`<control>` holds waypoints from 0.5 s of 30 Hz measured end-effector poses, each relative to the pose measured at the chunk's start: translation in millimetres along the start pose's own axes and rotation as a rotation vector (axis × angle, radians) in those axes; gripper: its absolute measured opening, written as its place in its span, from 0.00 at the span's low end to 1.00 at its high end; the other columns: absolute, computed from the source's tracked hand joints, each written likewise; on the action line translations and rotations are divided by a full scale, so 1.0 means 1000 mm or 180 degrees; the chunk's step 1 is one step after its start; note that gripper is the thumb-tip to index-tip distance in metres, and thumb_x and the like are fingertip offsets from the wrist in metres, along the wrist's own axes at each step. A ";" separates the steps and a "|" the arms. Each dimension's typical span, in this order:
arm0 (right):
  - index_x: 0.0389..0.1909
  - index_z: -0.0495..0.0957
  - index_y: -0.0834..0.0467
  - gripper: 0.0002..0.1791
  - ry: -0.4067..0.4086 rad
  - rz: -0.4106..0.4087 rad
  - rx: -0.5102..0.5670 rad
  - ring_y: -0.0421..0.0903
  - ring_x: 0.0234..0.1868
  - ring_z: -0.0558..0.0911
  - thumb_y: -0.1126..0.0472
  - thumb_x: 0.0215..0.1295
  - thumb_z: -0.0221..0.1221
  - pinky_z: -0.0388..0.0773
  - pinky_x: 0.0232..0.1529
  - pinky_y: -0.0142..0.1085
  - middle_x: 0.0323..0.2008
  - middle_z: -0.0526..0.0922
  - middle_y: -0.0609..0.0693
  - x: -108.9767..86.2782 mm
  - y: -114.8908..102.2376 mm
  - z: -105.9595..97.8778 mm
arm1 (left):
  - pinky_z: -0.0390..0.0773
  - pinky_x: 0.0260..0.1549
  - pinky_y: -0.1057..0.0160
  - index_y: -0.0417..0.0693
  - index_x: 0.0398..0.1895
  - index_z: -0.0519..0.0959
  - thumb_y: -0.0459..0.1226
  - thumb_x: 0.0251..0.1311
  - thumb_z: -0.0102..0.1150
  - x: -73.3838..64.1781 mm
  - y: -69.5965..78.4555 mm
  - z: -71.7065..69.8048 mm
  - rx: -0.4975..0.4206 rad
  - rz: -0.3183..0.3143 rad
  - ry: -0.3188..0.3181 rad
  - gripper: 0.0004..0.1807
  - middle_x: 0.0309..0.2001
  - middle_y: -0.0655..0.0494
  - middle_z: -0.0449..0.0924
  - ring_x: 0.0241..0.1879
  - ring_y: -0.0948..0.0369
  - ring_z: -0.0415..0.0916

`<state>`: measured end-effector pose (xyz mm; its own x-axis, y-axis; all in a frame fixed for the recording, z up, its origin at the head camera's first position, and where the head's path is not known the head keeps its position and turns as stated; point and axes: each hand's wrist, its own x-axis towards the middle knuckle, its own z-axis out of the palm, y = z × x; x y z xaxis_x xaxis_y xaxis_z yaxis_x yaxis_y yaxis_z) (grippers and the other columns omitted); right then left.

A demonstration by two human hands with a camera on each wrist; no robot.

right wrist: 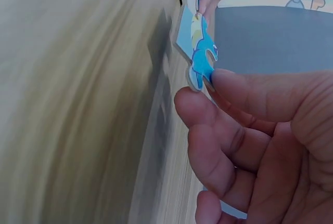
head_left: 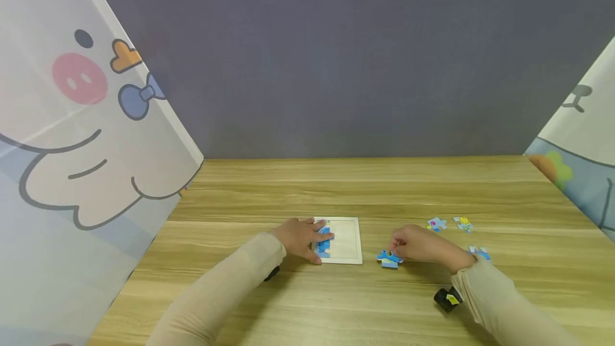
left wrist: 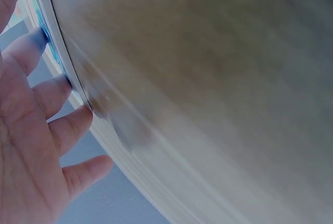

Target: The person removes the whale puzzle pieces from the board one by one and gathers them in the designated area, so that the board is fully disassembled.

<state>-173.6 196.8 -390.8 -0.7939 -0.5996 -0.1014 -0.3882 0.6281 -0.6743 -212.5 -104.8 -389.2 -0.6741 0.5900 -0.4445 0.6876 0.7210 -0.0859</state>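
My left hand lies with fingers spread over the left side of a pale square puzzle tray. Blue puzzle pieces fill the tray's left strip, partly covered by my fingers; its right part shows bare board. To the right of the tray, my right hand pinches a blue jigsaw piece between thumb and fingertips. In the right wrist view, that jigsaw piece stands above the wood with a shadow beside it. In the left wrist view, the left fingertips reach the tray's edge.
Beyond my right hand lie loose jigsaw pieces: one with a pink swirl, one with a yellow sun, and a blue one near the right wrist. A grey panel rises behind the wooden table; cartoon-printed curtains flank it.
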 end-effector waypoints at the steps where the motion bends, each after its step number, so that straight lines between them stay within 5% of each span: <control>1: 0.25 0.77 0.57 0.08 0.0001 0.0011 0.0013 0.34 0.20 0.66 0.70 0.61 0.56 0.66 0.21 0.30 0.21 0.73 0.40 -0.002 0.002 -0.001 | 0.62 0.62 0.46 0.71 0.74 0.55 0.64 0.57 0.54 0.000 0.000 0.000 0.0001 0.0002 0.0002 0.41 0.75 0.60 0.47 0.72 0.56 0.52; 15: 0.25 0.76 0.58 0.09 0.0029 -0.0024 0.0183 0.33 0.20 0.65 0.73 0.62 0.55 0.64 0.21 0.29 0.21 0.72 0.39 -0.033 0.025 -0.005 | 0.63 0.62 0.47 0.71 0.74 0.56 0.63 0.57 0.55 -0.002 -0.001 -0.002 -0.0054 0.0011 -0.0007 0.41 0.75 0.60 0.47 0.72 0.55 0.52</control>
<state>-159.1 234.9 -400.7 -0.7954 -0.5994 -0.0897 -0.3669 0.5940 -0.7159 -212.1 -105.9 -386.4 -0.6711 0.5918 -0.4467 0.6853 0.7249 -0.0692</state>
